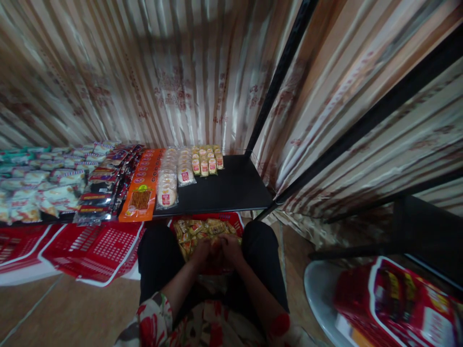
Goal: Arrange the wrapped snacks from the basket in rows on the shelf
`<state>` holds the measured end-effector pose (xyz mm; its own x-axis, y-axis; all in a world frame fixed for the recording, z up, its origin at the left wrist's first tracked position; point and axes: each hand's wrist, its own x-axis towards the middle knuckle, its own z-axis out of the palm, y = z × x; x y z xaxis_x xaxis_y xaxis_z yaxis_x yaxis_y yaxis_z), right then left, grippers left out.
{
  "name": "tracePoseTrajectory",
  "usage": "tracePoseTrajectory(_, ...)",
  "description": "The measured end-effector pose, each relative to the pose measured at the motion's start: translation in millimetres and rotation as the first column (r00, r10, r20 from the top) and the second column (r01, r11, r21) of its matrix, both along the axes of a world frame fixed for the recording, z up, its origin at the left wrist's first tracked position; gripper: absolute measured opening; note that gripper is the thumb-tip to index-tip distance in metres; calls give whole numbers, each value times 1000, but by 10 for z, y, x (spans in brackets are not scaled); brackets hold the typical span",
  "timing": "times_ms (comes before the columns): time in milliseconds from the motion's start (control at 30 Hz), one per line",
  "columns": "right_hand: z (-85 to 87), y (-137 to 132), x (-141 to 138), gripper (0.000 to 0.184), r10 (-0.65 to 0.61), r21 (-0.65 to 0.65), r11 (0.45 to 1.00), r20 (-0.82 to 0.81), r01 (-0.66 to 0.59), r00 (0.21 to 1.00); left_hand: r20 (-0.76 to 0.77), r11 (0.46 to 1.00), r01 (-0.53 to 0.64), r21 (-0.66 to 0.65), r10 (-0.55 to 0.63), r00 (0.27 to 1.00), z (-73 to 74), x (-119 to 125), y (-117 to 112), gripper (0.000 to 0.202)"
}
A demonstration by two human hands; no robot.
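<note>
My left hand (pixel 202 249) and my right hand (pixel 230 247) are close together over a red basket (pixel 237 221) between my knees. Small yellow-wrapped snack packets (pixel 195 228) fill the basket. Both hands look closed, with their fingers curled toward each other. A small reddish-orange thing shows between them, too dark and blurred to name. On the black shelf (pixel 227 188) just beyond stand rows of similar yellow packets (pixel 208 161). Beside these are clear-wrapped round white crackers (pixel 167 185).
Left along the shelf lie an orange snack bag (pixel 141 188), dark packets (pixel 101 185) and white packets (pixel 58 185). Another red basket (pixel 97 250) sits below. Black posts (pixel 278 72) rise at the right. A loaded red basket (pixel 356 284) rests on a grey stool (pixel 318 284).
</note>
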<state>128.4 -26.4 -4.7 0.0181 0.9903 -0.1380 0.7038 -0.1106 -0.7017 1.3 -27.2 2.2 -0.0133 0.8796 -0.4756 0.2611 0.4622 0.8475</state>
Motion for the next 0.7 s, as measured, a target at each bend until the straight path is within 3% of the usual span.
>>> tracePoseTrajectory(233,127,49,-26,34,-156,105,982,7,154,988,157,993,-115,-12,115,981,98,80,32,13)
tracePoseTrajectory(433,255,75,-21,37,-220,37,974,-41,222,975,449,958,-260,-118,285,847,84,142,52,21)
tracePoseTrajectory(567,322,73,-12,35,-218,-5,976,-44,218,975,455,960,-277,-40,264,850,103,177,85,29)
tracePoseTrajectory(700,352,89,7,35,-203,-9,979,-140,204,969,335,968,-248,33,223,915,151,217,142,19)
